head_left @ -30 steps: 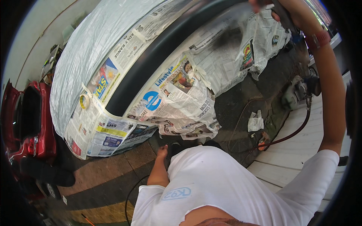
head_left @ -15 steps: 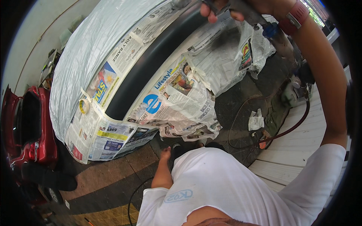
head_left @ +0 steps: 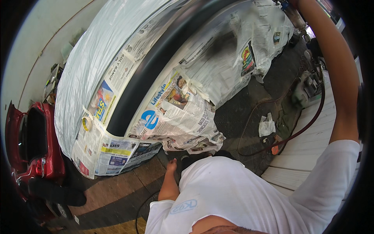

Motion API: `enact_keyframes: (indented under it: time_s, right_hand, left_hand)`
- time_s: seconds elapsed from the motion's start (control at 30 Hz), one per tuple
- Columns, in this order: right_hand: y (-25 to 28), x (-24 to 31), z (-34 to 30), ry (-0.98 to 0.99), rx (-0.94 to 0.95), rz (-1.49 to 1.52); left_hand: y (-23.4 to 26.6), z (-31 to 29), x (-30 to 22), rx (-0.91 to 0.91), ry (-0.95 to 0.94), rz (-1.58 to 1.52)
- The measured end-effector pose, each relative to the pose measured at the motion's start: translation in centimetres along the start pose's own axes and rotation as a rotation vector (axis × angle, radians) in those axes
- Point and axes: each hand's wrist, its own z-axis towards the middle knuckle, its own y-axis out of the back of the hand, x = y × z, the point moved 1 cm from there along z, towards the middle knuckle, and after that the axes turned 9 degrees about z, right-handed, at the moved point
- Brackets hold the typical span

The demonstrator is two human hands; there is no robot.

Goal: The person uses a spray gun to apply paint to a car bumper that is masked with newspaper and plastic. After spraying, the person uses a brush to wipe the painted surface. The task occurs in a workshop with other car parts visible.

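While the curved black panel [head_left: 142,80] lies between printed newspaper sheets [head_left: 191,121], presumably shielding adjoining surfaces, the cropped right hand [head_left: 295,2] is beside a silvery metal tool [head_left: 297,18] and the left hand [head_left: 171,165] hangs low, both grips indiscernible.

we hold our right arm [head_left: 344,93] raised and stretched far forward, its forearm running out past the top edge, the right hand beyond view. our left arm [head_left: 168,190] hangs low beside our torso [head_left: 233,191], the left hand [head_left: 171,165] too small for its fingers to be made out.
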Motion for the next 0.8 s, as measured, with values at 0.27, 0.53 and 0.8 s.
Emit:
enact_keyframes:
  time_s: [0.27, 0.53, 0.8]
  right_hand:
    - [10.0, -6.2, 3.1, 0.185, -0.269, 0.058]
    - [5.2, -5.8, -6.8, 0.134, -0.409, -0.017]
    - [-2.5, -7.7, -11.3, 0.097, 0.090, 0.384]
  left_hand:
    - [-1.7, 3.2, 1.6, -0.020, 0.005, -0.089]
    - [-0.7, 1.8, 1.2, -0.005, 0.094, -0.063]
    - [1.3, -5.2, -2.6, -0.141, 0.070, 0.025]
